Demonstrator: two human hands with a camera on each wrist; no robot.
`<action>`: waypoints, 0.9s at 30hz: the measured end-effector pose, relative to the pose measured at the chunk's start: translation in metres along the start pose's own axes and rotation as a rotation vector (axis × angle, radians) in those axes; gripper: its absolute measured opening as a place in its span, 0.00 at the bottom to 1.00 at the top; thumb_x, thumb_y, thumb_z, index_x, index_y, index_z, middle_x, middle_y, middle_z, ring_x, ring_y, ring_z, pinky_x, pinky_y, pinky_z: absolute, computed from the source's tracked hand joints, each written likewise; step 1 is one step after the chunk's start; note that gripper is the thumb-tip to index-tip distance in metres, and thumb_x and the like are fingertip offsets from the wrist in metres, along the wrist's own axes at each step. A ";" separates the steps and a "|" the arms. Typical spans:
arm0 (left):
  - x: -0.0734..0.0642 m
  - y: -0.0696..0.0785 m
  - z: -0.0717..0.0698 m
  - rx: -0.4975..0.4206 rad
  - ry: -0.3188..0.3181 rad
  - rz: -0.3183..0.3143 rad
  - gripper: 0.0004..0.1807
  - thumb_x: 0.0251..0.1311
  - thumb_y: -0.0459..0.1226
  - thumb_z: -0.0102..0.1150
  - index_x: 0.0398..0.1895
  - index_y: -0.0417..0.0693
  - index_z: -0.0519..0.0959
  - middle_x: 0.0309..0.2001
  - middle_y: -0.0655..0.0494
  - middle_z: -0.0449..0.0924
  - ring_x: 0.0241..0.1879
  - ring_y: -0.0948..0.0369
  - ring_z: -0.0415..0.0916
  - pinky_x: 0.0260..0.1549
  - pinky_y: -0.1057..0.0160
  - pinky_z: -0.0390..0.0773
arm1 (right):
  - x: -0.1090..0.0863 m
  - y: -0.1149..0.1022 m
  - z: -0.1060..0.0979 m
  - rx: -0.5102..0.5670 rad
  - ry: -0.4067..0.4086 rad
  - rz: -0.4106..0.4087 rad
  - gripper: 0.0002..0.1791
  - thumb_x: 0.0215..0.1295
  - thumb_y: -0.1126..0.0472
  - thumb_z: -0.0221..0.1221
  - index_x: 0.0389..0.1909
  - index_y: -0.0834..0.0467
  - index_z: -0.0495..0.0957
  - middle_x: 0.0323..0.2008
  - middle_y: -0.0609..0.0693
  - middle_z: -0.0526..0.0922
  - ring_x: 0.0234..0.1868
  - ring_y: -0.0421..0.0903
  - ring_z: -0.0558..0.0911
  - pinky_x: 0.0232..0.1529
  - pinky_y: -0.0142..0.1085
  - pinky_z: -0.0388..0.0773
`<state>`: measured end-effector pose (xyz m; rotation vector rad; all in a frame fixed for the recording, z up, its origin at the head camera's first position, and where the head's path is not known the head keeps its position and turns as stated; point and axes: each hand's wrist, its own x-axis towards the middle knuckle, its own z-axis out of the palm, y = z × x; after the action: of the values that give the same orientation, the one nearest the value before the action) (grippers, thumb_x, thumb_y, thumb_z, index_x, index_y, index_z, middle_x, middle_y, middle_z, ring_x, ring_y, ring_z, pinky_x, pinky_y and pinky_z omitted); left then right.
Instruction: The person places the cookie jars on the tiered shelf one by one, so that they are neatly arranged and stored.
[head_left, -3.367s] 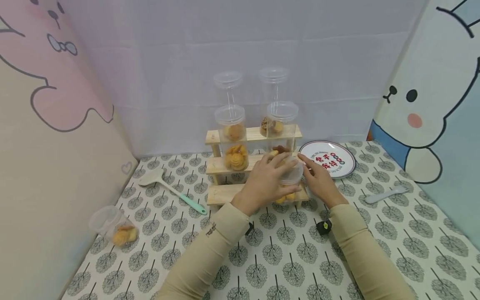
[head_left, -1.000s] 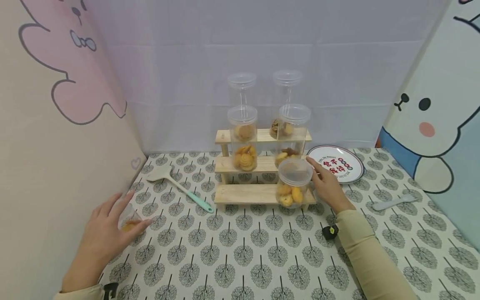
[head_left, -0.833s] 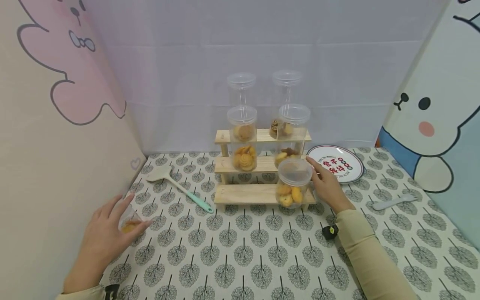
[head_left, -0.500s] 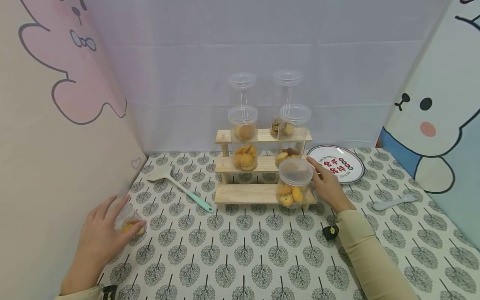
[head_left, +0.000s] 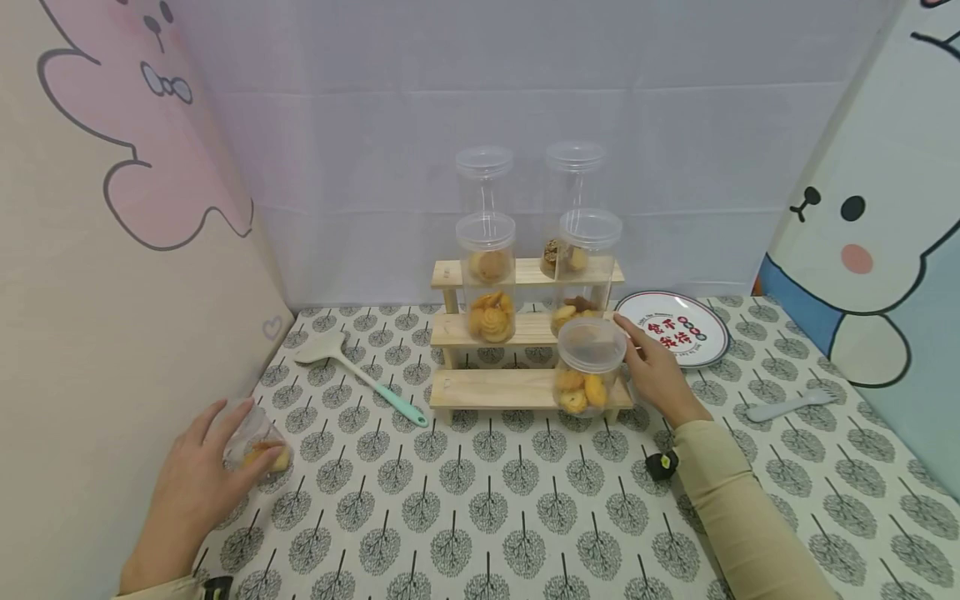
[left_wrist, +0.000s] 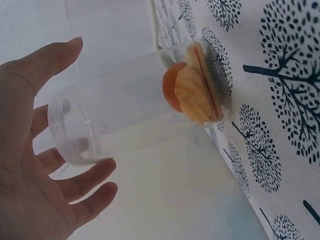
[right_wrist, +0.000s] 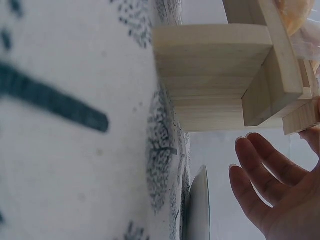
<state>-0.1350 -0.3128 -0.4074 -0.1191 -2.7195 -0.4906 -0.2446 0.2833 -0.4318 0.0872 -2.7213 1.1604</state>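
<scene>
On the left of the head view, my left hand (head_left: 198, 479) reaches around a clear plastic jar (head_left: 251, 427) holding a few cookies (left_wrist: 192, 95). In the left wrist view several fingers lie behind and below its lid (left_wrist: 75, 130), while the thumb stands apart from it. My right hand (head_left: 660, 379) is at the right end of a three-step wooden rack (head_left: 495, 387), beside a short lidded jar (head_left: 590, 354) of cookies on the bottom step. The right wrist view shows its fingers (right_wrist: 267, 175) extended, with fingertips right at the rack's edge.
Taller lidded cookie jars, one of them at the middle left (head_left: 487, 275), stand on the upper steps. A spatula (head_left: 360, 375) with a mint handle lies left of the rack. A white plate (head_left: 701, 354) and a grey fork (head_left: 787, 405) lie to the right.
My left hand has left the short jar on the bottom step, crossed to the jar at the left, and sunk closer around it. My right hand stays at the rack's right end.
</scene>
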 end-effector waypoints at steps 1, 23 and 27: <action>0.000 -0.001 0.001 -0.002 -0.002 0.002 0.44 0.54 0.52 0.72 0.73 0.50 0.66 0.72 0.32 0.56 0.59 0.22 0.59 0.52 0.22 0.60 | 0.000 0.000 0.000 0.001 -0.001 0.001 0.30 0.78 0.37 0.35 0.78 0.37 0.54 0.63 0.66 0.74 0.53 0.62 0.79 0.56 0.62 0.73; 0.002 -0.009 0.010 -0.062 0.106 0.038 0.35 0.53 0.37 0.73 0.67 0.48 0.73 0.68 0.29 0.62 0.56 0.22 0.63 0.50 0.22 0.63 | -0.001 -0.001 0.000 0.007 -0.008 0.001 0.30 0.78 0.38 0.35 0.78 0.36 0.54 0.64 0.65 0.73 0.54 0.61 0.79 0.53 0.60 0.75; 0.002 -0.011 0.011 -0.073 0.125 0.059 0.35 0.52 0.35 0.73 0.66 0.48 0.74 0.66 0.29 0.63 0.55 0.22 0.64 0.50 0.22 0.63 | -0.002 -0.001 0.000 0.003 -0.006 -0.003 0.30 0.78 0.38 0.35 0.78 0.36 0.54 0.64 0.64 0.73 0.53 0.61 0.79 0.52 0.60 0.76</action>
<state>-0.1428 -0.3194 -0.4199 -0.1817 -2.5697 -0.5613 -0.2431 0.2823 -0.4317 0.0952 -2.7237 1.1659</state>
